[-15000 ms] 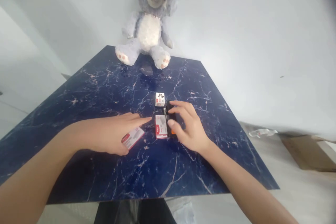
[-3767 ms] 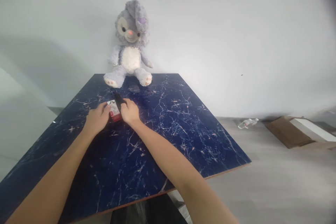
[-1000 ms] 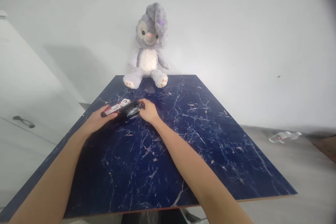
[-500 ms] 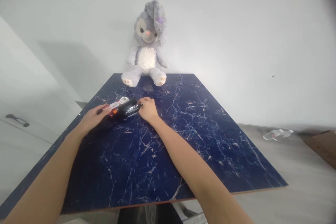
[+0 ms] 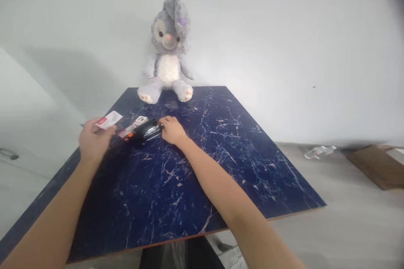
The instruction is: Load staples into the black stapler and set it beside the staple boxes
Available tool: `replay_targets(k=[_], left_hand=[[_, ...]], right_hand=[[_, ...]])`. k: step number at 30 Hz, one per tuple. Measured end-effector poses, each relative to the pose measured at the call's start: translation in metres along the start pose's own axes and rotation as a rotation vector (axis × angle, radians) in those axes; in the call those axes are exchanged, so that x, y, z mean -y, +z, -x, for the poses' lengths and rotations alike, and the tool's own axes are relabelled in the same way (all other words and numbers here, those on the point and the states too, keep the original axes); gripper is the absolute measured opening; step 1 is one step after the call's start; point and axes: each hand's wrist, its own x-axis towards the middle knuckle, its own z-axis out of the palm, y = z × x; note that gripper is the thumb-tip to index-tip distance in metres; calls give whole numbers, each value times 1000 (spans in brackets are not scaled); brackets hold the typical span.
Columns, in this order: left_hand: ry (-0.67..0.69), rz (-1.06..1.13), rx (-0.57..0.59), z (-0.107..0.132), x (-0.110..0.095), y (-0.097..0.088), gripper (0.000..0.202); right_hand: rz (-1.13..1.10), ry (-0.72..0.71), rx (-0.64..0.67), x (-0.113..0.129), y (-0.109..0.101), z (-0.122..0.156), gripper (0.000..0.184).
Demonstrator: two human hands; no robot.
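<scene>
My left hand [image 5: 94, 141] is closed on a small white-and-red box [image 5: 109, 120], raised over the left side of the table. Closed at the right end of a black, shiny pouch-like item [image 5: 143, 131] is my right hand [image 5: 173, 129]. Clear or silvery streaks show on that item, and its exact kind is unclear. At its left end an orange piece [image 5: 130, 134] shows. Against its far side lie another red-and-white box [image 5: 125, 131] and a white box with a dark picture [image 5: 140, 120].
A grey plush rabbit [image 5: 168, 67] sits at the far edge of the dark blue marble-patterned table [image 5: 221, 168], against the wall. To the right, clear plastic bottles [image 5: 318, 152] and a brown cardboard box [image 5: 378, 166] are on the floor.
My left hand has lifted a white-and-red box from beside the black item and moved left with it. My right hand keeps its grip. The whole view has shifted slightly.
</scene>
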Motion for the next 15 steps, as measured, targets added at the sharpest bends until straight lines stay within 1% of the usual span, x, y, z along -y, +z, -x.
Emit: replay_targets(k=[2, 4, 7, 9, 12, 13, 15], left_hand=[[-48, 273, -107, -1, -2, 4, 65], [-72, 532, -152, -3, -3, 9, 59], [-108, 814, -68, -5, -7, 10, 39], [-193, 965, 7, -4, -12, 6, 29], [-306, 1122, 92, 1, -25, -3, 30], [-313, 1154, 116, 3, -29, -6, 33], [-307, 1170, 126, 6, -35, -8, 33]], right_hand=[[25, -11, 16, 1, 1, 1, 34], [75, 16, 28, 2, 1, 1, 31], [208, 71, -15, 6, 1, 3, 30], [280, 71, -40, 11, -1, 4, 27], [317, 61, -75, 14, -6, 6, 23], [304, 71, -90, 14, -7, 6, 23], [234, 132, -121, 11, -9, 5, 25]])
